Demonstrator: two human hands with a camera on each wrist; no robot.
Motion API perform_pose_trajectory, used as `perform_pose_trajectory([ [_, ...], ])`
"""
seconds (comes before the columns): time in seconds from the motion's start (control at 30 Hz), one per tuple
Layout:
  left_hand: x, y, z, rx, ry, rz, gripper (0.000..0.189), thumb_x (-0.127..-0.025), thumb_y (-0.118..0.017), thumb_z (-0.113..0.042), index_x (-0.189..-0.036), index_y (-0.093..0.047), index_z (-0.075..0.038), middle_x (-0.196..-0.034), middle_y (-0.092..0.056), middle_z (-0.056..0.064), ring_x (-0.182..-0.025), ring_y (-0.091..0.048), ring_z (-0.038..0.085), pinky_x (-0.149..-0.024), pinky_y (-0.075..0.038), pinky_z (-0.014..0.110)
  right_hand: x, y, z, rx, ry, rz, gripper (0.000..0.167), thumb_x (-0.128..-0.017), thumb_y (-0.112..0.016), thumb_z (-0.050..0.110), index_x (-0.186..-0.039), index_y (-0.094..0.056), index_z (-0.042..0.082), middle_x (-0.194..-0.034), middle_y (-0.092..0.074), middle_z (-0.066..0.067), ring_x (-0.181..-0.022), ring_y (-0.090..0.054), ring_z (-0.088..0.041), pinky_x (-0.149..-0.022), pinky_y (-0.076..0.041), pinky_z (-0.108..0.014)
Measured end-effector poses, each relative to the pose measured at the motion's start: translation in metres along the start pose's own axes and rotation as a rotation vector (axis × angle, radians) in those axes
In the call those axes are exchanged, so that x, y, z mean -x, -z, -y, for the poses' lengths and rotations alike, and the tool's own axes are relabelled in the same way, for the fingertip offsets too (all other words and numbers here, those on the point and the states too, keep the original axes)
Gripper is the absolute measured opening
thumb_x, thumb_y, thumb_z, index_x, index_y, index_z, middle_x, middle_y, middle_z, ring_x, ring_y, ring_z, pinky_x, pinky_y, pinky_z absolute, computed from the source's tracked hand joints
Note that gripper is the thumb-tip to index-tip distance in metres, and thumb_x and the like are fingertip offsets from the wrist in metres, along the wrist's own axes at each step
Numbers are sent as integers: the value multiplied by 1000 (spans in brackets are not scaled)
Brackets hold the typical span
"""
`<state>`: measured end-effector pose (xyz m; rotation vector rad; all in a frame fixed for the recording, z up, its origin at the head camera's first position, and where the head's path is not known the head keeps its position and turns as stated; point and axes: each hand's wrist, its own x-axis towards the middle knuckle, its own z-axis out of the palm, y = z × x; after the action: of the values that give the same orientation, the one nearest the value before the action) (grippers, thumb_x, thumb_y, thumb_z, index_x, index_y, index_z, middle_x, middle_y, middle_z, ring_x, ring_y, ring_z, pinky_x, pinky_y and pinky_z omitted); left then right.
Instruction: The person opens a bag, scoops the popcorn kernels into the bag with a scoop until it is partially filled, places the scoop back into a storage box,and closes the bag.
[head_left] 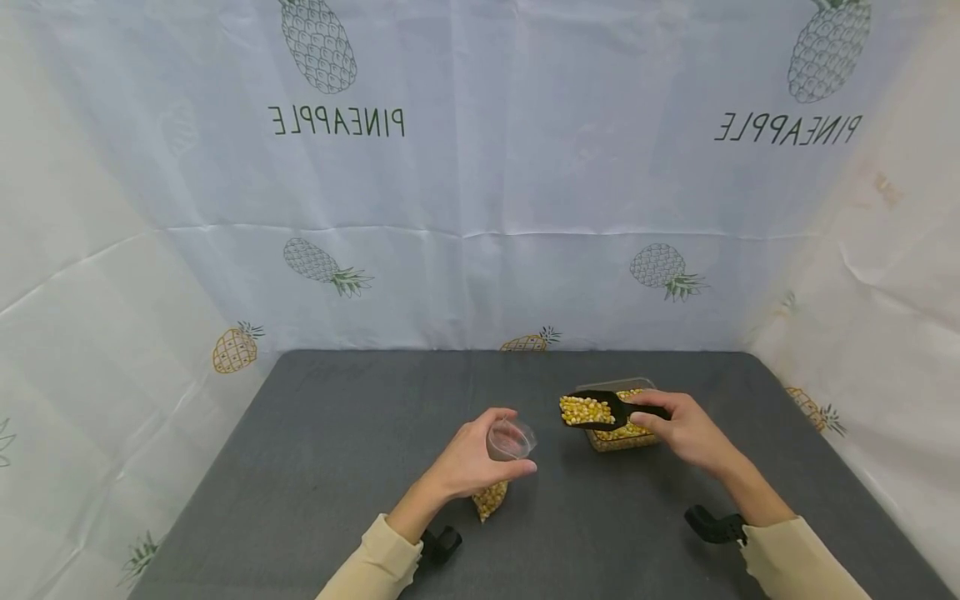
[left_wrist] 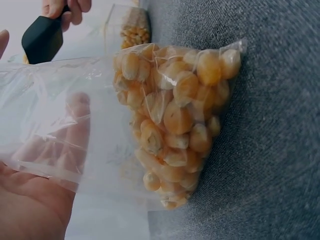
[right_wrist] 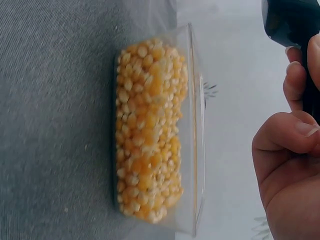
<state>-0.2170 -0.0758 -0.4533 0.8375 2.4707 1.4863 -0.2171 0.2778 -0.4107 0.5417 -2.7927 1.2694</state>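
Observation:
My left hand (head_left: 471, 460) holds a clear plastic bag (left_wrist: 175, 110) by its upper part, thumb and fingers spread around the round, open mouth. Corn kernels fill the bag's pointed lower end, which hangs close over the table in the left wrist view. In my right hand (head_left: 692, 432) is the handle of a black scoop (head_left: 619, 408), heaped with yellow kernels. The scoop is above a clear rectangular container (head_left: 622, 446) of corn, its tip pointing left towards the bag. The right wrist view shows kernels (right_wrist: 150, 135) piled inside the container, below its rim.
A dark grey table (head_left: 360, 425) lies under both hands. White cloth with pineapple prints (head_left: 465, 283) hangs behind it and at both sides. Black wrist mounts (head_left: 714, 525) sit by the cream sleeves (head_left: 795, 558).

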Motion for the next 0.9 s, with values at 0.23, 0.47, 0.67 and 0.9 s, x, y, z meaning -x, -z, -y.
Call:
perform_pose_trajectory([
  [0.23, 0, 0, 0, 45, 24, 20, 69, -90, -75, -50, -141, -50, -11, -117, -67, -3, -93, -69, 6, -87, -55, 34, -4, -5, 8, -19, 49, 19, 32, -102, -63, 15, -130, -66, -1, -129, -64, -20, -121, -57, -41, -85, -53, -43],
  [0.47, -2, -1, 2, 101, 6, 42, 59, -94, -73, -38, -137, -48, -7, -112, -66, 2, -91, -70, 9, -85, -56, 30, -7, -10, 20, -63, 55, 36, 32, -102, -64, 16, -129, -67, -1, -129, -64, -20, -111, -59, -28, -81, -54, -38],
  [0.67, -2, -2, 1, 92, -22, 22, 56, -94, -73, -34, -136, -50, -4, -109, -67, 0, -91, -69, 8, -85, -56, 30, -7, -13, 28, -92, 68, 41, 30, -101, -66, 16, -127, -69, 1, -126, -65, -17, -104, -58, -17, -76, -53, -31],
  [0.9, -2, -3, 2, 84, -34, 12, 54, -93, -75, -34, -135, -52, -8, -110, -68, -2, -96, -67, 9, -85, -56, 30, -9, -15, 32, -75, 75, 53, 30, -101, -66, 17, -126, -69, 2, -126, -66, -16, -106, -59, -21, -77, -53, -31],
])
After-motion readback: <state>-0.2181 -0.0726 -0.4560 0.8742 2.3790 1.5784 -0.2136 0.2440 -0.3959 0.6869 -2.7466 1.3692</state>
